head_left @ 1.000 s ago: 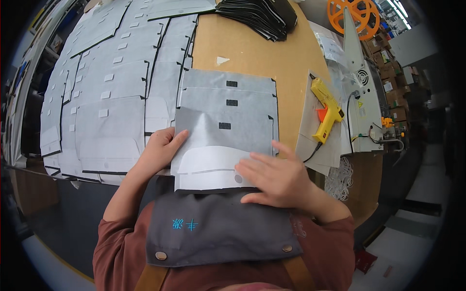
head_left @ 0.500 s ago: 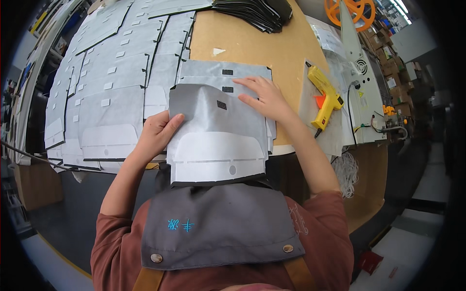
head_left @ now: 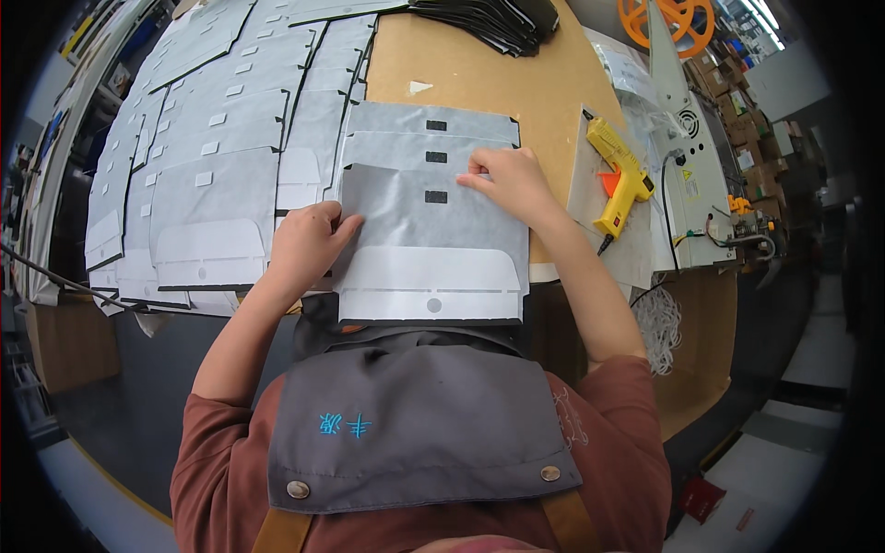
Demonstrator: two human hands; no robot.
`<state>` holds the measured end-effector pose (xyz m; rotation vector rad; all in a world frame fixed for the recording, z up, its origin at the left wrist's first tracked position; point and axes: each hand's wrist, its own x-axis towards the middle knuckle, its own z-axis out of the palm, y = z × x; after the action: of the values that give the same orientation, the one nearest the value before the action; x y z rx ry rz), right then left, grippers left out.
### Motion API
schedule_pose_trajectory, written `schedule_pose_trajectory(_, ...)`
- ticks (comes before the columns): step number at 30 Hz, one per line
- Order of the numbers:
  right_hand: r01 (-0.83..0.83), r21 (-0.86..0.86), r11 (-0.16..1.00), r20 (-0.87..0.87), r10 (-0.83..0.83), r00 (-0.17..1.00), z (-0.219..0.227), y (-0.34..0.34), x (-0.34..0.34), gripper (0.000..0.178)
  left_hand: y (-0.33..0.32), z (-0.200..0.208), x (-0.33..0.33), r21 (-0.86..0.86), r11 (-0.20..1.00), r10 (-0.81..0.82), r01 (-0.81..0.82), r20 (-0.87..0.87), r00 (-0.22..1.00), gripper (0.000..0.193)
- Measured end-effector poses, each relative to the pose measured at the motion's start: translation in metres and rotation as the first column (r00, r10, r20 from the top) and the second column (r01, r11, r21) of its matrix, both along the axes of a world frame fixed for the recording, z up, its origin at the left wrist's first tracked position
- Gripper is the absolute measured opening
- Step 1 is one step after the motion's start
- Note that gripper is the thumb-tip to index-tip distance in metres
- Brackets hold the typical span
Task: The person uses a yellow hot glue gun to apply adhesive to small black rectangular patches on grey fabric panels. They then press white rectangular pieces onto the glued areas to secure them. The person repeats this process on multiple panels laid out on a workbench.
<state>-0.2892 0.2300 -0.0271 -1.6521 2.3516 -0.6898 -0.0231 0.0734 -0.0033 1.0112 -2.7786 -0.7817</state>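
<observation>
A grey fabric panel (head_left: 392,217) with a white lower pocket-shaped piece (head_left: 424,267) and a small black patch (head_left: 436,197) lies on top of similar panels, its black near edge hanging over the table front. My left hand (head_left: 312,241) is closed at its left edge, thumb on top and fingers mostly hidden. My right hand (head_left: 509,186) is closed in a pinch at the panel's far edge, right of the patch. Just beyond, two more panels (head_left: 392,147) show their far strips, each with a black patch.
Rows of overlapping grey panels (head_left: 217,184) cover the table's left. A stack of black-edged sheets (head_left: 489,26) lies at the back. On the right are a yellow glue gun (head_left: 625,180), a pale machine (head_left: 687,194) and an orange reel (head_left: 668,18). A cardboard box (head_left: 705,350) stands below.
The top panel has shifted right and slightly away from me, and it lies flatter. My right hand has gone from spread fingers to a pinch. My left hand moved slightly right with the panel.
</observation>
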Motion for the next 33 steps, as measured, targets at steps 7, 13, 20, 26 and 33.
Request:
schedule_pose_trajectory(7, 0.077, -0.055, 0.996, -0.133, -0.084, 0.988, 0.002, -0.003, -0.002, 0.03, -0.017, -0.005, -0.007, -0.158, 0.987, 0.005, -0.017, -0.073, 0.997, 0.036)
schedule_pose_trajectory(13, 0.227, -0.043, 0.973, -0.285, -0.23, 0.931, 0.004, -0.037, -0.048, 0.048, -0.082, 0.014, -0.091, -0.307, 0.947, -0.1, 0.097, 0.004, 0.995, 0.049)
schedule_pose_trajectory(20, 0.23, 0.41, 0.883, -0.175, -0.172, 0.97, 0.034, -0.058, -0.071, 0.059, -0.138, 0.01, -0.143, -0.259, 0.92, -0.196, 0.295, 0.348, 0.917, 0.056)
schedule_pose_trajectory(26, 0.128, 0.268, 0.955, -0.191, -0.078, 0.979, 0.015, -0.057, -0.092, 0.048, -0.145, 0.013, -0.152, -0.26, 0.88, -0.328, 0.398, 0.275, 0.904, 0.05)
schedule_pose_trajectory(33, -0.029, -0.022, 0.999, 0.421, 0.036, 0.907, 0.045, -0.037, -0.086, 0.031, -0.169, 0.021, -0.15, 0.094, 0.905, -0.425, 0.415, 0.172, 0.889, 0.052)
